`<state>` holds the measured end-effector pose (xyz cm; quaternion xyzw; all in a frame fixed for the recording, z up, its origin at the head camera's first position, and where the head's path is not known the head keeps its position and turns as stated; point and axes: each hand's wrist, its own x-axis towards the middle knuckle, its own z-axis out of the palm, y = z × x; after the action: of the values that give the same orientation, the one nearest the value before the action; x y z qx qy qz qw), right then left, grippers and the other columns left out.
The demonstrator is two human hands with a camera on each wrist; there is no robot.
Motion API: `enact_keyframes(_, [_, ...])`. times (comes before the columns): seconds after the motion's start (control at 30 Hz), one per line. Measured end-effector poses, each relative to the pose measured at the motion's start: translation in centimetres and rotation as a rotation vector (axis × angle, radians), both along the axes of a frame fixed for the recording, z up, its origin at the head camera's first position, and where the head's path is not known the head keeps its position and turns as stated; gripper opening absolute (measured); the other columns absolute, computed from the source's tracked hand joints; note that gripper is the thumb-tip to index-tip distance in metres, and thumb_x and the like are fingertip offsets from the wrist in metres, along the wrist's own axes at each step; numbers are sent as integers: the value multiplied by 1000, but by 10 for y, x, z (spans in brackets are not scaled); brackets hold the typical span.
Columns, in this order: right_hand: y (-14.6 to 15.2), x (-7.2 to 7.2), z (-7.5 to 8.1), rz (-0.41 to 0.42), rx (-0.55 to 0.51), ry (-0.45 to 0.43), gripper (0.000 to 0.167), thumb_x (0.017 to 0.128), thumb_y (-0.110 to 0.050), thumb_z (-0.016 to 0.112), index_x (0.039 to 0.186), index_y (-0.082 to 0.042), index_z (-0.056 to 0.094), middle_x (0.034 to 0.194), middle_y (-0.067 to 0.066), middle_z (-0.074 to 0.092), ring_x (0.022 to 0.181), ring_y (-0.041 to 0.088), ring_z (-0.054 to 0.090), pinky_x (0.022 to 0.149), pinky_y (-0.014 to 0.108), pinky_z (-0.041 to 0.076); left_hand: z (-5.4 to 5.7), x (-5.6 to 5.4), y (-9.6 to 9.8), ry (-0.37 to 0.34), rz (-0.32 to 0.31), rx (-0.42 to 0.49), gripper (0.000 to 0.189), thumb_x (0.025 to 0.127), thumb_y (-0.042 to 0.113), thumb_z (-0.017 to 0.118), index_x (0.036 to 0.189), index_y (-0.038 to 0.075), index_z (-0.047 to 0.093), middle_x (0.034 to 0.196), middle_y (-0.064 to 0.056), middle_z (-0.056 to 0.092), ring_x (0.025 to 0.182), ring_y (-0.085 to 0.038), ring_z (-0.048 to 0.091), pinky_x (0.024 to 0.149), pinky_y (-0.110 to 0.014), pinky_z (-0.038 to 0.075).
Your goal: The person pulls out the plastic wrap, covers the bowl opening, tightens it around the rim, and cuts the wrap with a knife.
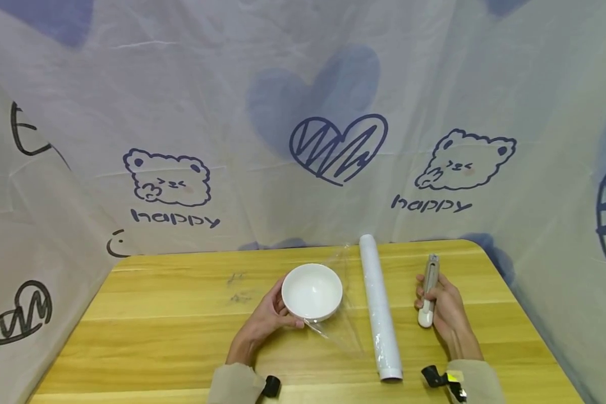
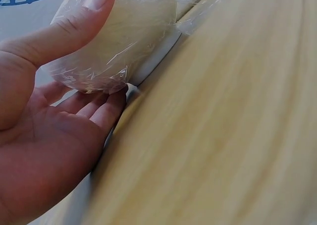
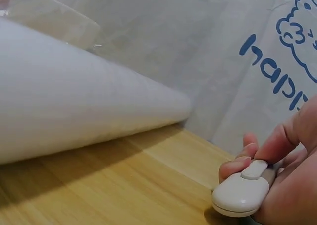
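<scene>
My left hand point(image 1: 269, 318) holds a white bowl point(image 1: 312, 292) from its left side, thumb at the near rim and fingers under the base. Clear plastic film point(image 2: 116, 69) wraps the bowl's outside in the left wrist view, and a loose sheet of film point(image 1: 347, 322) spreads out to its right. In my right hand point(image 1: 446, 308) is a utility knife point(image 1: 428, 292) with a grey and white body, its thumb pressed on the slider. Whether the blade is out is too small to tell. Between the hands lies a roll of plastic film point(image 1: 380, 308).
The wooden table point(image 1: 171, 336) carries faint dark marks point(image 1: 239, 297) left of the bowl. A printed cloth point(image 1: 222, 140) with hearts and bears hangs behind the table and along both sides. Black straps point(image 1: 434, 376) sit at the wrists.
</scene>
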<state>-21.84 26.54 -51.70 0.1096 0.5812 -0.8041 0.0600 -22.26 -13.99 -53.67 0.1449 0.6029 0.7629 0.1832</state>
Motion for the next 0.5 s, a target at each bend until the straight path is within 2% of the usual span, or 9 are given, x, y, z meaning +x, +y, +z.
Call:
enact_keyframes(0.13, [2,-1,1,-1,19,-3,85,94,16,31,165,-17,-3,152,13,37,99,14,48,68,28,48,0,-1,-1,6,-9,4,120,71,-11,89,164,3,12,164,-27,23,146,-42,35,108,-32,45])
enact_keyframes(0.23, [0,-2,2,-7,110,-7,79,99,13,36,166,-12,3,161,20,27,121,22,47,81,26,53,1,-3,-3,12,-13,4,120,72,-10,89,164,4,13,164,-26,23,147,-42,33,108,-32,46])
enact_keyframes(0.33, [-2,-1,2,-49,329,-27,67,102,3,46,163,-4,19,158,28,30,132,32,44,84,20,53,2,-3,-5,10,-9,-3,120,72,-11,89,164,5,14,164,-25,24,147,-41,33,108,-32,46])
enact_keyframes(0.43, [-2,3,0,-144,633,-37,55,102,-9,56,154,3,41,144,31,49,125,38,52,75,16,50,1,-3,-5,8,-9,-3,119,72,-11,88,164,5,14,164,-25,25,146,-41,34,108,-32,46])
enact_keyframes(0.5, [-1,6,-2,-213,794,-30,51,100,-12,60,148,4,51,132,30,59,115,38,60,72,19,49,0,-1,-5,6,-10,-2,119,72,-10,89,164,4,14,163,-26,26,146,-41,35,108,-33,46])
